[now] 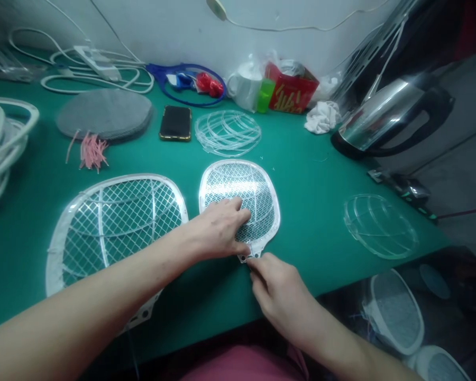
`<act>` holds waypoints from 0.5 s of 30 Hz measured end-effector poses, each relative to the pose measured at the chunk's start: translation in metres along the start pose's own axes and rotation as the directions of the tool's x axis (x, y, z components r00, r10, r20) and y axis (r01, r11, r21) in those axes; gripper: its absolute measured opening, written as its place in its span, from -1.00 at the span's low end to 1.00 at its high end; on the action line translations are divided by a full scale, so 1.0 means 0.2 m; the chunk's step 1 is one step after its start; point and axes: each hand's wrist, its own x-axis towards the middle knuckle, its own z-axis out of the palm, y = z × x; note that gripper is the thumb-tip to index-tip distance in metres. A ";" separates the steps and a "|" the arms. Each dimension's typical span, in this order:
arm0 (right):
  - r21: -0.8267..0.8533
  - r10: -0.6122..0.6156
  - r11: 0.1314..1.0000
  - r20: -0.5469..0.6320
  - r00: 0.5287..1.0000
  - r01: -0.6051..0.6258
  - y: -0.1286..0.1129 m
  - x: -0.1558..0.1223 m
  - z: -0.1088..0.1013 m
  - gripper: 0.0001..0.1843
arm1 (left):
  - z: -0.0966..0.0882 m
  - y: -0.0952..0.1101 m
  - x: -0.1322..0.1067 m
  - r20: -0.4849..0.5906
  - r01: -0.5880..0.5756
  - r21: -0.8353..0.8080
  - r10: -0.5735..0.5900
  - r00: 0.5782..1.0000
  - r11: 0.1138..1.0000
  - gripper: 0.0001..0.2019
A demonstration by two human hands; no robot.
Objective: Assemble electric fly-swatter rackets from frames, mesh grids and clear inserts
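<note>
A white mosquito swatter head [262,206] with a shiny metal mesh lies flat on the green table. My left hand [222,225] rests on its mesh, fingers apart, the thumb down by the neck. At that neck with its small holes, my right hand [280,283] is closed in a pinch; whatever is between its fingertips is hidden. Under my left forearm lies a larger-looking white swatter head [121,211] with a diamond grid, partly covered by the arm. Thin clear ribbed covers [228,132] lie stacked behind the nearer mesh.
A phone [175,123], a grey stack of mesh sheets [105,114] and pink strips [93,152] lie at the back left. A mug [246,87], red box [293,90] and kettle [396,114] stand behind. Another clear cover [381,226] lies right. White frames [6,137] are left.
</note>
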 end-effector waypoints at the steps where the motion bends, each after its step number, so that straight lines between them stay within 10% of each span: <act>1: -0.029 -0.019 0.999 -0.006 1.000 0.019 0.00 0.00 0.01 -0.73 | 0.00 0.00 0.00 -0.002 -0.001 -0.004 0.001 1.000 1.000 -0.52; 15: -0.357 -0.151 0.923 0.008 0.989 0.144 0.00 -0.02 0.03 -0.70 | -0.03 0.11 0.01 0.038 0.088 0.123 -0.093 0.995 0.989 -0.64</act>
